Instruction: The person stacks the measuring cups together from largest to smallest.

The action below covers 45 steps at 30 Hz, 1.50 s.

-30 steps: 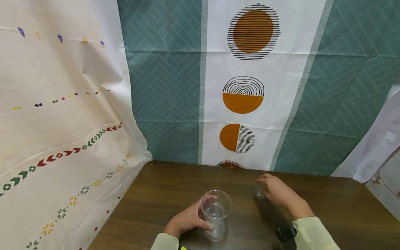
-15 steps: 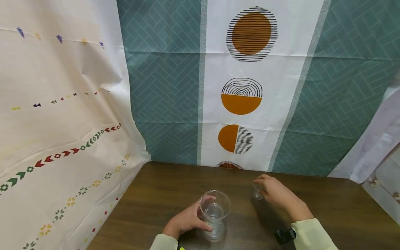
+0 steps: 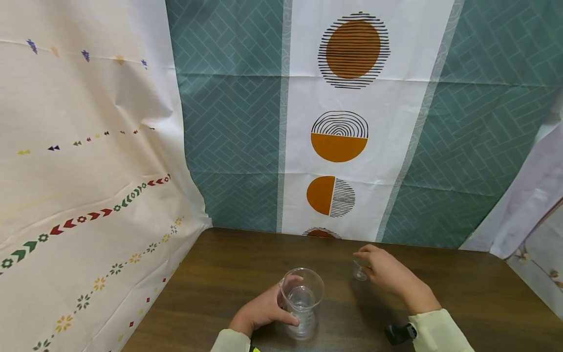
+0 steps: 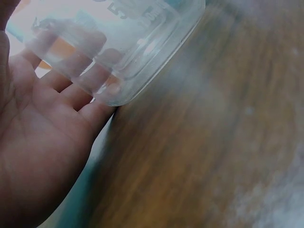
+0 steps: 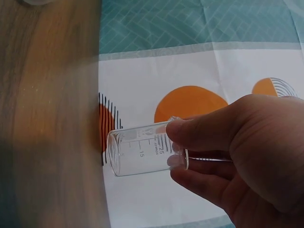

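Observation:
My left hand (image 3: pixel 268 308) grips a large clear beaker (image 3: pixel 305 318) from its left side, thumb in front and fingers behind. It stands upright on the brown wooden table, and a narrower ring shows inside its wide rim. Through its clear wall (image 4: pixel 142 38) in the left wrist view I see my curled fingers and faint printed marks. Farther back on the right, my right hand (image 3: pixel 389 274) pinches a small glass beaker (image 3: pixel 360 275) near its rim between thumb and fingers. The right wrist view shows this small beaker (image 5: pixel 140 152) with white graduations, its base pointing toward the table.
The wooden table (image 3: pixel 237 254) ends at the back against a teal and white patterned cloth (image 3: pixel 233 146). A cream printed cloth (image 3: pixel 88 171) hangs along the left side, a pale cloth (image 3: pixel 523 205) at the right. A shadow lies below my right hand.
My right hand has shifted slightly left with the small beaker, toward the large one. The left hand keeps its hold on the large beaker. The head view has moved a little.

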{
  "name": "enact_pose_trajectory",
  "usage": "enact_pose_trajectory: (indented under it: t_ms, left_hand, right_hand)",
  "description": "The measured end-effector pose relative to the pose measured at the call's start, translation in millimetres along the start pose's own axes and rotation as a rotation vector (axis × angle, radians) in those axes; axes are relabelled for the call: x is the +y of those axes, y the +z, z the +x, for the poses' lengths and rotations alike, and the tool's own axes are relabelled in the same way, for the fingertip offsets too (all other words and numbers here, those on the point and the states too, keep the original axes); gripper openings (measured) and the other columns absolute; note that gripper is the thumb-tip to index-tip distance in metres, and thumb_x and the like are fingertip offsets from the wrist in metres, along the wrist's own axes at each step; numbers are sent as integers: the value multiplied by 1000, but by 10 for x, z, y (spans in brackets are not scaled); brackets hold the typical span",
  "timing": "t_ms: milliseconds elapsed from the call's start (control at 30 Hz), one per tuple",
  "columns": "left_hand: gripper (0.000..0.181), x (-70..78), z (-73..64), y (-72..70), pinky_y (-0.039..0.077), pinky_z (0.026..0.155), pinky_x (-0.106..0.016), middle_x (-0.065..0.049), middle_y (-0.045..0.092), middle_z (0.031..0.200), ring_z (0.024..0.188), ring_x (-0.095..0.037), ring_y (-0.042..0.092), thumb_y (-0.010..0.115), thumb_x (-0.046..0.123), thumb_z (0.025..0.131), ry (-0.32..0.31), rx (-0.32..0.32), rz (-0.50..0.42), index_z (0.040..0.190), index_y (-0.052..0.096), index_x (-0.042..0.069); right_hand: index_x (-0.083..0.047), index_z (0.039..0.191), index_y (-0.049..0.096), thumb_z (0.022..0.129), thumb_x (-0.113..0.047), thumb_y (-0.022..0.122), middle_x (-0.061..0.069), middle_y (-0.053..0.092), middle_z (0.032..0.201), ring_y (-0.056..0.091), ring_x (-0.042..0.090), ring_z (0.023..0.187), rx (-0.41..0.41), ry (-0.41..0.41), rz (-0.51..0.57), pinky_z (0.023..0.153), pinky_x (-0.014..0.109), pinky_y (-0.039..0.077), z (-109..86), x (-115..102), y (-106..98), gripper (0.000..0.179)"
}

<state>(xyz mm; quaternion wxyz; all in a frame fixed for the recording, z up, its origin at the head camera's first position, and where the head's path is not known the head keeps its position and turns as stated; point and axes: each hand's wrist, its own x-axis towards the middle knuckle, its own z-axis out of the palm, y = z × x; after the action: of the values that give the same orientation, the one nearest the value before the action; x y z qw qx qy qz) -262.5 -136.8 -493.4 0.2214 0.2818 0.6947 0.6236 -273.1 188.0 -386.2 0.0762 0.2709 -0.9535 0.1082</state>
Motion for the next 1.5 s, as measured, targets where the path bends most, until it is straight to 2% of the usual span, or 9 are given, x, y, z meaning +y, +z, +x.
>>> enact_pose_trajectory:
  t_ms: [367, 933, 1167, 1500]
  left_hand:
    - [83, 11, -1, 11, 48, 92, -23, -5, 47, 135, 117, -21, 54, 83, 8, 73, 8, -11, -21, 140, 38, 28]
    - [84, -7, 11, 5, 46, 93, -24, -4, 47, 136, 118, -18, 52, 84, 13, 74, -18, 3, 24, 140, 37, 31]
    - [84, -27, 18, 3, 48, 92, -24, -4, 47, 136, 117, -19, 54, 83, 11, 74, -19, 3, 13, 141, 36, 31]
    - [84, -20, 22, -5, 47, 93, -25, -4, 47, 136, 116, -19, 55, 84, 14, 74, -23, 0, 31, 141, 36, 31]
  right_hand:
    - [1, 120, 65, 85, -3, 70, 14, 62, 117, 63, 28, 102, 8, -5, 0, 84, 41, 52, -16, -85, -48, 35]
    - [1, 119, 65, 85, -5, 71, 13, 63, 117, 64, 26, 100, 33, -40, -6, 82, 40, 53, -14, -236, -108, 36]
    - [1, 118, 66, 84, -4, 71, 12, 63, 116, 65, 25, 98, 58, -71, -21, 81, 39, 53, -20, -312, -147, 35]
    - [0, 120, 65, 85, -5, 70, 10, 63, 119, 64, 25, 103, 62, -66, -26, 87, 40, 52, -28, -387, -203, 36]
